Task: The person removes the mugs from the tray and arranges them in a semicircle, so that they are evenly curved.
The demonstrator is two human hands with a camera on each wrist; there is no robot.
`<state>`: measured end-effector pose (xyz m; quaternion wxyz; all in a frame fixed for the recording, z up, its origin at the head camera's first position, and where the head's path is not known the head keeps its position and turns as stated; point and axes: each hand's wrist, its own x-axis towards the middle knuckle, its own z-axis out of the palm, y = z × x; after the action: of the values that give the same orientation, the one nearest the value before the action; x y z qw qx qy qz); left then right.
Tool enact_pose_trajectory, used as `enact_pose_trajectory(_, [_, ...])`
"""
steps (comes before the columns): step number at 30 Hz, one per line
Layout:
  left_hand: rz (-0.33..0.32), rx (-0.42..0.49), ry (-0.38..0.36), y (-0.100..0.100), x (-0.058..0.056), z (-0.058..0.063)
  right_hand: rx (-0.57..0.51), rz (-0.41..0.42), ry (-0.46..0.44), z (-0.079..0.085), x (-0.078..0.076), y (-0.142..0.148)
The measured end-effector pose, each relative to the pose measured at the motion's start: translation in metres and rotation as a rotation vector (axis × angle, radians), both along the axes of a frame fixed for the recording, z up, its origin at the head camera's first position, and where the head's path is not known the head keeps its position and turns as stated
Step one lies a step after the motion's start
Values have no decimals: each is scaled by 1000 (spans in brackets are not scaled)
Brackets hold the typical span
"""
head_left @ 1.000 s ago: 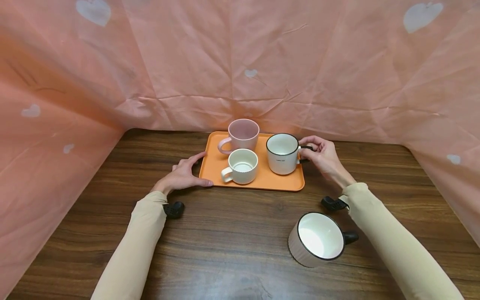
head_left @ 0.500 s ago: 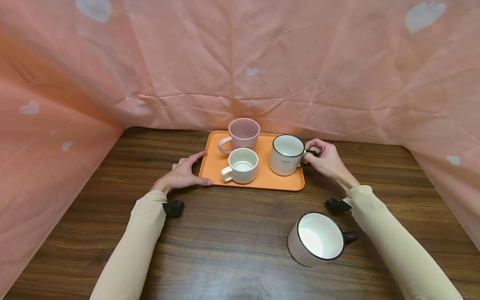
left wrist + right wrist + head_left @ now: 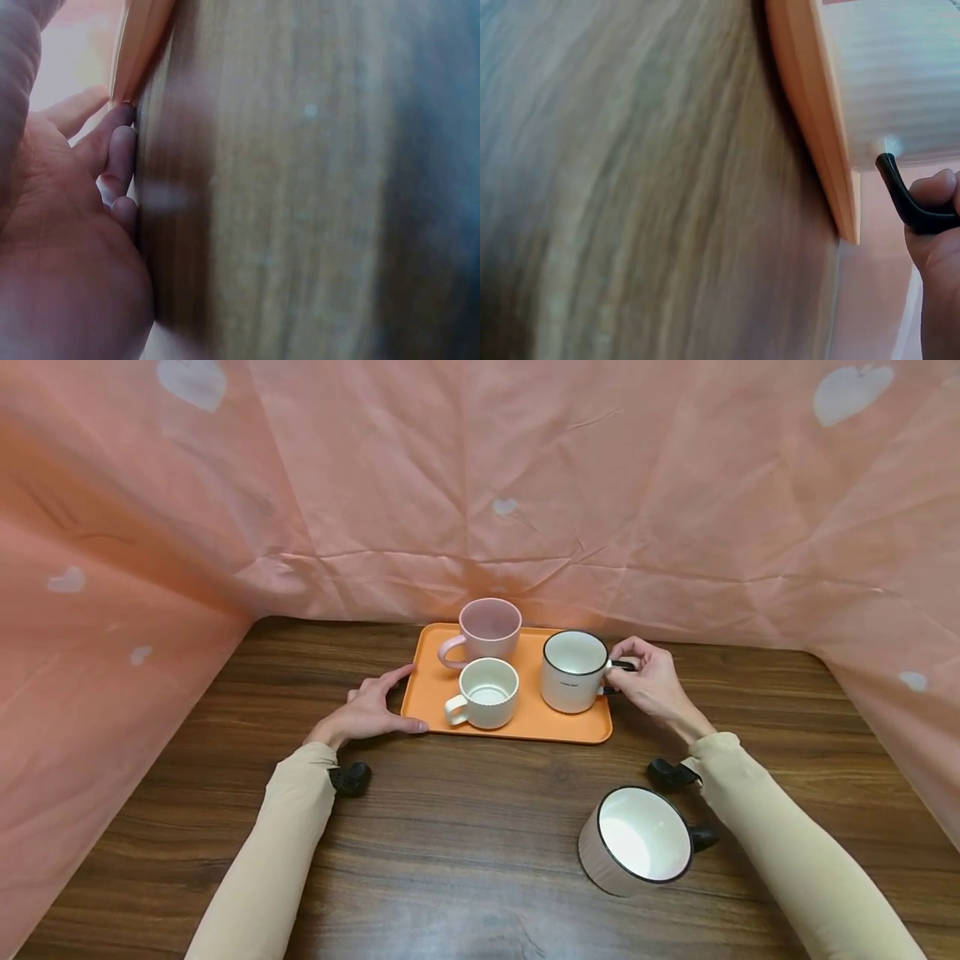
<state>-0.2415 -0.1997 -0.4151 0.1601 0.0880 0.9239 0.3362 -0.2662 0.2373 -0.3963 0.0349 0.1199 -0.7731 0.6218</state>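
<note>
An orange tray (image 3: 525, 727) carries a pink mug (image 3: 489, 618), a small cream cup (image 3: 491, 702) and a white mug (image 3: 572, 687) with a black rim. At the tray's left end, my left hand (image 3: 366, 708) rests with thumb and fingers spread, touching its edge; in the left wrist view some fingers are slightly bent by the table. My right hand (image 3: 651, 685) pinches the black handle (image 3: 915, 214) of the white mug, which stands upright at the tray's right side. Part of that handle is hidden behind the fingers.
A larger ribbed mug (image 3: 611, 860) with a black rim and black handle stands on the dark wooden table (image 3: 450, 827), near my right forearm. Pink cloth (image 3: 375, 485) with pale hearts hangs behind and at both sides.
Over the last second the white mug has shifted slightly to the right on the tray, along with my right hand. My left hand has kept its place at the tray.
</note>
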Motion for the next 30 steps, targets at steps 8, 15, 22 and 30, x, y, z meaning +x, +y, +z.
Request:
enact_pose_trajectory(8, [0, 3, 13, 0, 1, 1, -84, -12, -7, 6, 6, -1])
enact_pose_trajectory(15, [-6, -5, 13, 1, 0, 1, -153, -22, -18, 10, 11, 3])
enact_pose_trajectory(22, [-10, -6, 16, 1, -1, 1, -124, -22, 22, 23, 21, 6])
enact_pose_trajectory(30, [-2, 1, 10, 0, 0, 1, -142, 11, 76, 36, 36, 8])
